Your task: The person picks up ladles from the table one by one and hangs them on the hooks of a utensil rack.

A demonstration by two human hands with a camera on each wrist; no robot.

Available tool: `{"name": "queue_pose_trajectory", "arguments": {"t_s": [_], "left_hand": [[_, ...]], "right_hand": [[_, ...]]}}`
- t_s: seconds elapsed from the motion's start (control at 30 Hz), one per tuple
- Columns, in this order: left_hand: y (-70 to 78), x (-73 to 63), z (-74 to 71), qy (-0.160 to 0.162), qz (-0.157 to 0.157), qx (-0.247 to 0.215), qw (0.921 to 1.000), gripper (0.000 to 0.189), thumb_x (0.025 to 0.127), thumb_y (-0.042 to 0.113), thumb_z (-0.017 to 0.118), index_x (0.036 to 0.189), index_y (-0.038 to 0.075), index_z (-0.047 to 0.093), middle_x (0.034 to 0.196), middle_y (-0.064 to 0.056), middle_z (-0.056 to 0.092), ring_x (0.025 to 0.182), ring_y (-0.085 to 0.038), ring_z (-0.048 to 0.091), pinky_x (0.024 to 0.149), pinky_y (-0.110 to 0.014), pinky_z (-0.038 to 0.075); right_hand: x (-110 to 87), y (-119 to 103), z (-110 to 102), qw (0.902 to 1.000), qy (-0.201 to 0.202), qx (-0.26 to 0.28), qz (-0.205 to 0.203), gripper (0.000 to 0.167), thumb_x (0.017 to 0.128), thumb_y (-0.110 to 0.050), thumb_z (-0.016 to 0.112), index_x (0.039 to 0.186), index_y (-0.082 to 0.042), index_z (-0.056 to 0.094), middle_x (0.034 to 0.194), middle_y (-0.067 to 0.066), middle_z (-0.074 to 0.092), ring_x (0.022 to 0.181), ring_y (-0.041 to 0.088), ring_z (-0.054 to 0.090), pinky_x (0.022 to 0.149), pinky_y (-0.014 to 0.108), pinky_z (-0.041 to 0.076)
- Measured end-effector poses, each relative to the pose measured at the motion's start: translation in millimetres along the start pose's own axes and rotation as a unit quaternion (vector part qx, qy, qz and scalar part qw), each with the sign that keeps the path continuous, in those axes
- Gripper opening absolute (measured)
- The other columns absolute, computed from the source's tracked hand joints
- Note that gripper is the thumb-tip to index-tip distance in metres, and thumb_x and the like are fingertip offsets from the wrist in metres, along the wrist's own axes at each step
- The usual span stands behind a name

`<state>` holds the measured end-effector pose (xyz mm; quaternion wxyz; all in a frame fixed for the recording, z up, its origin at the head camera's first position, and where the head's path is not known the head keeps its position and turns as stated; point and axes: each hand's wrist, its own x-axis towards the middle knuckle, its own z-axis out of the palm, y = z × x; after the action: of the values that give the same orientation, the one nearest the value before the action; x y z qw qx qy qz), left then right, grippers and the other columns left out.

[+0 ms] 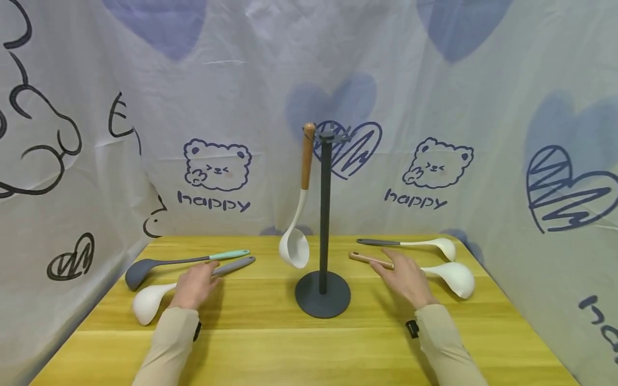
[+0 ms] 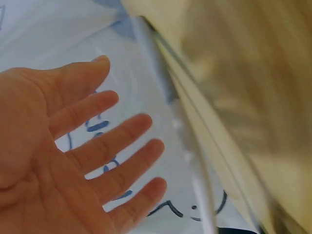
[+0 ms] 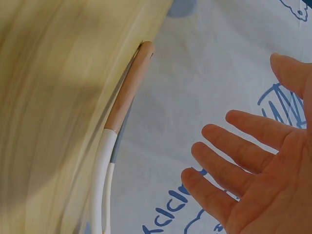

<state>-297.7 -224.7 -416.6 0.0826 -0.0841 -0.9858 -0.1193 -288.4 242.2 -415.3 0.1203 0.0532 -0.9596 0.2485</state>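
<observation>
My left hand (image 1: 195, 285) hovers over a white ladle (image 1: 148, 303) with a grey handle. In the left wrist view its fingers are spread, apart from that grey handle (image 2: 158, 63). On the other side, my right hand (image 1: 405, 276) is above a white ladle (image 1: 456, 279) with a pinkish-tan handle. The right wrist view has that handle (image 3: 129, 90) lying on the table, away from the extended fingers. Between the hands, a black stand (image 1: 325, 214) bears a white ladle (image 1: 306, 166) with a wooden handle, hanging from a hook at its top left.
Behind the left hand lies a dark ladle (image 1: 140, 272) with a mint-green handle end. A white ladle (image 1: 444, 247) with a dark grey handle lies at the back right. Printed cloth (image 1: 270, 187) hangs behind and beside the wooden table (image 1: 299, 354).
</observation>
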Motion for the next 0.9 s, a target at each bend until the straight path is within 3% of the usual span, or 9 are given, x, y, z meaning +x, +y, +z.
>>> {"name": "queue_pose_trajectory", "arguments": {"t_s": [0.07,0.27,0.53,0.9], "left_hand": [[-3.6,0.3,2.1,-0.004,-0.016,0.013,0.9998,0.043,0.091,0.014,0.070,0.129,-0.002,0.059,0.116,-0.027,0.065,0.097,-0.046,0.064,0.076,-0.060,0.051],[-12.6,0.7,4.7,-0.018,-0.062,-0.007,0.9979,0.047,0.093,0.013,0.067,0.135,-0.002,0.054,0.124,-0.030,0.060,0.105,-0.052,0.058,0.083,-0.066,0.044],[-26.5,0.0,12.4,-0.036,-0.079,-0.013,0.9961,0.043,0.094,0.010,0.062,0.134,-0.004,0.052,0.126,-0.032,0.058,0.113,-0.054,0.054,0.102,-0.071,0.029],[-33.2,2.7,17.7,-0.048,-0.079,-0.030,0.9953,0.034,0.090,-0.002,0.059,0.124,-0.001,0.060,0.115,-0.029,0.063,0.105,-0.051,0.057,0.096,-0.070,0.032]], "right_hand": [[-0.9,1,1,1.0000,-0.003,-0.004,0.000,0.065,0.097,-0.052,0.054,0.144,-0.008,0.048,0.141,0.020,0.054,0.127,0.045,0.051,0.102,0.061,0.041],[-0.4,1,1,0.9999,-0.005,-0.009,0.003,0.066,0.096,-0.052,0.055,0.145,-0.008,0.048,0.141,0.021,0.053,0.128,0.046,0.049,0.103,0.062,0.040],[1.4,3,1,0.9998,-0.017,-0.010,0.006,0.067,0.095,-0.051,0.058,0.145,-0.008,0.047,0.142,0.021,0.053,0.127,0.045,0.050,0.102,0.062,0.041],[-1.3,2,4,0.9995,-0.030,-0.008,0.005,0.075,0.092,-0.060,0.056,0.145,-0.007,0.048,0.140,0.022,0.054,0.126,0.045,0.051,0.102,0.062,0.041]]}}
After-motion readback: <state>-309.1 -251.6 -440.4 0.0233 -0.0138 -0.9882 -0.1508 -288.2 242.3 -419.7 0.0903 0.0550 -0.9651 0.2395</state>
